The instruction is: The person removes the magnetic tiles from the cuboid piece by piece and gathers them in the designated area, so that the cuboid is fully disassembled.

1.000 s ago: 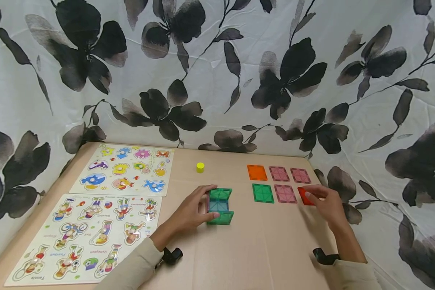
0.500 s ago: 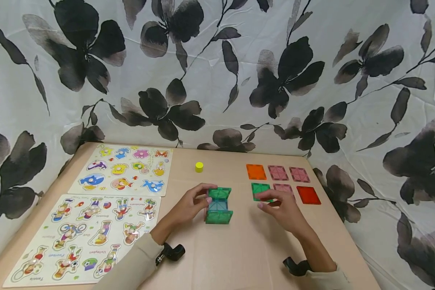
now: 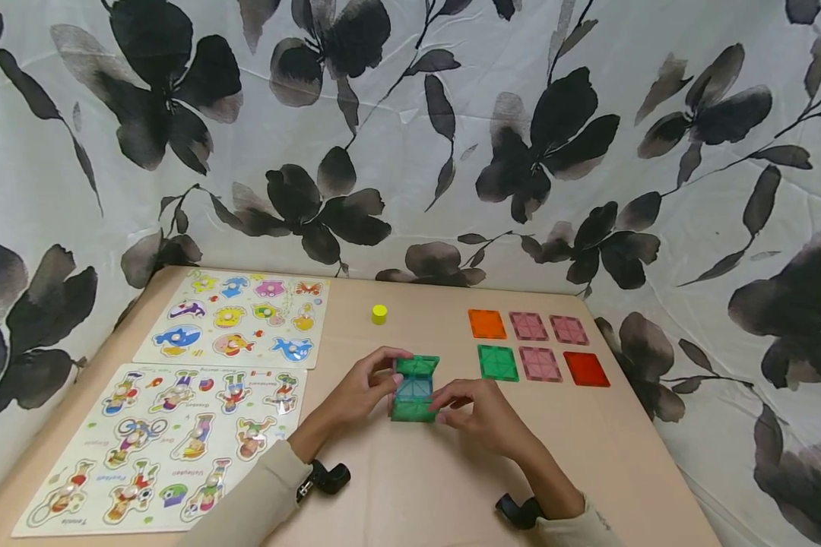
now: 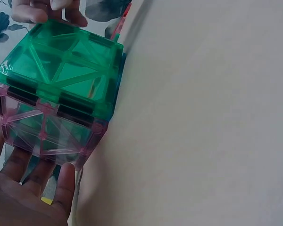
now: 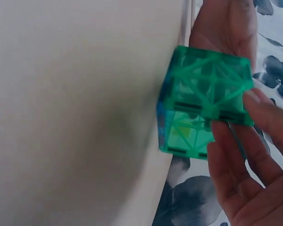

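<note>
A partly built box of see-through magnetic tiles stands mid-table, with a blue base tile (image 3: pixel 413 387), a far green tile (image 3: pixel 419 364) and a near green tile (image 3: pixel 410 412) as walls. Its left wall is a pink tile (image 4: pixel 45 125), seen in the left wrist view. My left hand (image 3: pixel 356 391) holds the box at that pink side, thumb over the wall, fingers outside. My right hand (image 3: pixel 482 416) pinches the right edge of the near green tile, thumb and fingers on opposite faces in the right wrist view. The box's right side is uncovered.
Right of the box lie flat an orange tile (image 3: pixel 486 324), a green tile (image 3: pixel 498 363), a red tile (image 3: pixel 587 370) and several pink tiles (image 3: pixel 540 365). A yellow cylinder (image 3: pixel 379 314) stands behind. Two sticker boards (image 3: pixel 236 319) cover the table's left. A floral cloth (image 3: pixel 438 152) hangs behind.
My right hand has let go of the red tile, leaving it at the row's end, and moved left to the near green wall. My left thumb has shifted from the near green tile to the pink side.
</note>
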The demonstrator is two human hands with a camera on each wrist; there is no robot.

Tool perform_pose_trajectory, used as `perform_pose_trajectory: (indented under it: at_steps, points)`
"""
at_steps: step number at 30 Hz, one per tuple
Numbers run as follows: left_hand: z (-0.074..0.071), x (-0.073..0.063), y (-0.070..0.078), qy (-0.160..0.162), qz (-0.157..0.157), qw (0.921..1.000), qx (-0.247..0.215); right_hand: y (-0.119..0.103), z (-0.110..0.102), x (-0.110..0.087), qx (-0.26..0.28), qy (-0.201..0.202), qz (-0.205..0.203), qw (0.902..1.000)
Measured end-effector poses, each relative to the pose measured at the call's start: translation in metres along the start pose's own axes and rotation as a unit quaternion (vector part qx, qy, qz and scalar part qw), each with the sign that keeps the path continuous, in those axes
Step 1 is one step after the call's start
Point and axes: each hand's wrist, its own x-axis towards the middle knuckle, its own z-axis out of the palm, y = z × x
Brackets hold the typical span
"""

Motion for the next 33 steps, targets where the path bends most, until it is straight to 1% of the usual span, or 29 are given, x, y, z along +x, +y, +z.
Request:
perform_pose_trajectory:
  at_steps: [3, 7, 13, 18, 23, 28, 33]
  points:
    - [0.001, 0.000, 0.000, 0.002, -0.001, 1.0000, -0.003, -0.001, 0.004, 0.001, -0.020, 0.020, -0.013, 0.9995]
    - [0.002, 0.000, 0.001, 0.005, -0.005, 1.0000, -0.006, -0.002, 0.008, 0.000, -0.036, 0.041, -0.019, 0.9983]
    - [0.003, 0.000, 0.002, 0.010, -0.009, 0.9999, 0.001, -0.006, 0.009, -0.004, -0.045, 0.054, -0.024, 0.9973]
    - [0.002, -0.001, 0.002, 0.012, -0.008, 0.9999, 0.007, -0.014, 0.005, -0.009, -0.039, 0.065, -0.028, 0.9967]
    - [0.002, 0.000, 0.003, 0.016, -0.013, 0.9997, 0.012, -0.015, -0.004, -0.016, -0.021, 0.064, -0.020, 0.9975]
    - [0.002, 0.000, 0.002, 0.018, -0.015, 0.9996, 0.015, -0.005, -0.021, -0.024, 0.007, 0.064, -0.006, 0.9979]
    - [0.002, -0.001, 0.001, 0.018, -0.019, 0.9995, 0.015, 0.013, -0.041, -0.032, 0.034, 0.067, 0.043, 0.9962]
